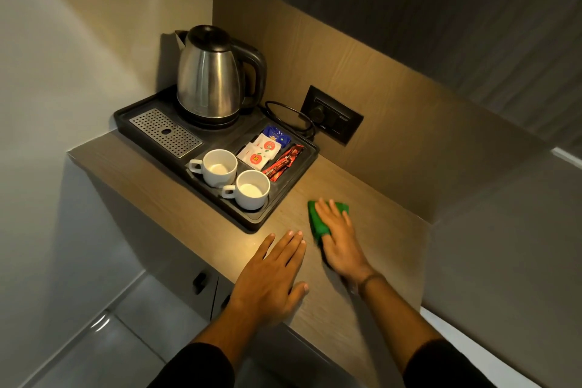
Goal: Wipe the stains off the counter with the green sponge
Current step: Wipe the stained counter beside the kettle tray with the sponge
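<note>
The green sponge (318,220) lies flat on the wooden counter (387,230), just right of the black tray. My right hand (338,239) presses down on it, fingers spread over its top, so only its left edge and far corner show. My left hand (272,274) rests palm down on the counter near the front edge, fingers together and holding nothing. No stain is plainly visible on the lit wood between the hands.
A black tray (151,135) on the counter's left carries a steel kettle (211,79), two white cups (252,189) and sachets (267,151). A wall socket (330,115) with the kettle's cord sits on the back panel. The counter's front edge drops to cabinet doors.
</note>
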Demonstrator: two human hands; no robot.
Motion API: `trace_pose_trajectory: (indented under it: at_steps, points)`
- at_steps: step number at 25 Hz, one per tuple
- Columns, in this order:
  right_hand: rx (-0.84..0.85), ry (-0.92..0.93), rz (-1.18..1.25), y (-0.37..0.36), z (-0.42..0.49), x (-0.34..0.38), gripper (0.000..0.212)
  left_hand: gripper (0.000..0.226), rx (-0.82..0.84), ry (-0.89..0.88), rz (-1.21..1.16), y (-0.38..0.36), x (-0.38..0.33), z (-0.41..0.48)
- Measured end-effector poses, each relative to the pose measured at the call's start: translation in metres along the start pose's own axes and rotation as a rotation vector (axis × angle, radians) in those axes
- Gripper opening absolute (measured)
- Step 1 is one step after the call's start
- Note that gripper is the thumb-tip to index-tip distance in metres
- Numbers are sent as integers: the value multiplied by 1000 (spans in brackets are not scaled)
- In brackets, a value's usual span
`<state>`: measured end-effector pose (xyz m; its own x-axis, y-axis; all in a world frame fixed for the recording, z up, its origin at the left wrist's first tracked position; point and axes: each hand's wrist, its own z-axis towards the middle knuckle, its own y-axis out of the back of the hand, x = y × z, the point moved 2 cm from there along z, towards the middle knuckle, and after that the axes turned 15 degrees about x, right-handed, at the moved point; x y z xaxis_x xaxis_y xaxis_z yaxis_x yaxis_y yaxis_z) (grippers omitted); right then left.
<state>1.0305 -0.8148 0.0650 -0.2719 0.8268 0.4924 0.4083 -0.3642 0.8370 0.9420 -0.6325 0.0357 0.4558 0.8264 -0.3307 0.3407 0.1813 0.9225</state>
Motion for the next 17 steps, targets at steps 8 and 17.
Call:
trace_pose_trajectory:
  at_steps: [8,17]
  points:
    - [-30,-128,-3,34,25,-18,71,78,9,-1,-1,0,0,-1]
    - [62,108,-68,0,-76,-41,78,78,15,-5,14,1,-1,-1]
